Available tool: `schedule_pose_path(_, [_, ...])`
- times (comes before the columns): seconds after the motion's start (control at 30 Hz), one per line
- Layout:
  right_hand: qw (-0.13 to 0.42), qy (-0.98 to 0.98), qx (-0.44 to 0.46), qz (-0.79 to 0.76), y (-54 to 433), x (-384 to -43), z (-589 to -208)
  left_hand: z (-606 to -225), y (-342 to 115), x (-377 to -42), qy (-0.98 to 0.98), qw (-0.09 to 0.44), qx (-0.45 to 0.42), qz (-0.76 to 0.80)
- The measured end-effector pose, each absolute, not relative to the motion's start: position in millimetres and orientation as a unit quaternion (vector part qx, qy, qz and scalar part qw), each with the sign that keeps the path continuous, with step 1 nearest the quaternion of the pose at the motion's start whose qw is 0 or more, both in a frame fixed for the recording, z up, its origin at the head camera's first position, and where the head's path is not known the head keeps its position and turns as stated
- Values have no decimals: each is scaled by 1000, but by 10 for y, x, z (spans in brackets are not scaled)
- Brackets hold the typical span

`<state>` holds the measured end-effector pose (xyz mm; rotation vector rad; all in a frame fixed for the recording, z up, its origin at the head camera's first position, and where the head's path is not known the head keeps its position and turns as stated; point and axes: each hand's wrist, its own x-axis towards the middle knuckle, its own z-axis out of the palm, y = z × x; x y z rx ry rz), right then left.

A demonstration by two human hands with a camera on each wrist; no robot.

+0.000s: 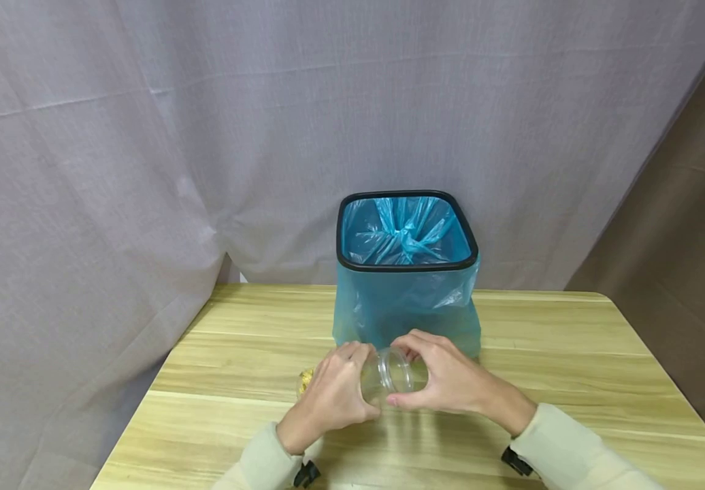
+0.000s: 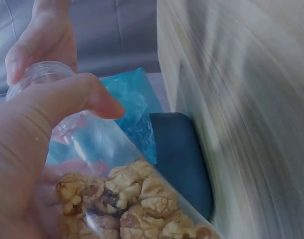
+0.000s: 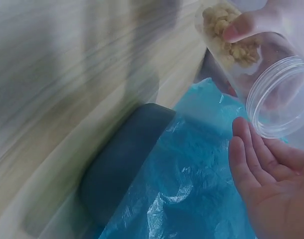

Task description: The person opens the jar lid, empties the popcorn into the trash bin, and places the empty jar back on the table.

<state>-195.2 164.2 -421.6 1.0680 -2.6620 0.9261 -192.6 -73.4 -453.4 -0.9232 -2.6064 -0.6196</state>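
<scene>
A clear plastic jar (image 1: pixel 373 382) with a threaded mouth lies tilted on its side in the air, its mouth toward my right hand. My left hand (image 1: pixel 335 386) grips it around the body, thumb on the near side. Shelled walnuts (image 2: pixel 142 201) are gathered at the jar's bottom end, toward the left. My right hand (image 1: pixel 453 376) is at the mouth. Its fingers (image 3: pixel 249 159) look fairly straight in the right wrist view, with the fingertips right at the threaded rim (image 3: pixel 279 99). No lid shows on the mouth.
Behind the hands, a blue bin (image 1: pixel 407 306) with a black rim (image 1: pixel 407 268) and a blue plastic liner (image 1: pixel 410 238) stands on the wooden table (image 1: pixel 254 347). Grey curtain (image 1: pixel 267 136) hangs behind the table, and a brown one (image 1: pixel 683 204) at the right.
</scene>
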Motion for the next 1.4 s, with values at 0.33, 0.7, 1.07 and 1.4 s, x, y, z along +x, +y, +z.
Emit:
schedule_pose_path(0.33, [83,-868,372,319,1606,-1940,-4217,-4527,-761,-1944,-903,131,-336,-234])
schedule_pose_path(0.7, [137,-829,469,272,1638,-1937,-4222,-4512,-792,-2019,-876,16,-381,-296])
schedule_pose_path(1.07, [112,-842,497,177,1708,-1914,-4142,-4575,-825,-2013,-861,-73,-368,-344])
schedule_pose_path(1.4, [65,-873,398,276,1716,-1915,-4164,-4538,-818,-2006,-877,-4,-353,-327])
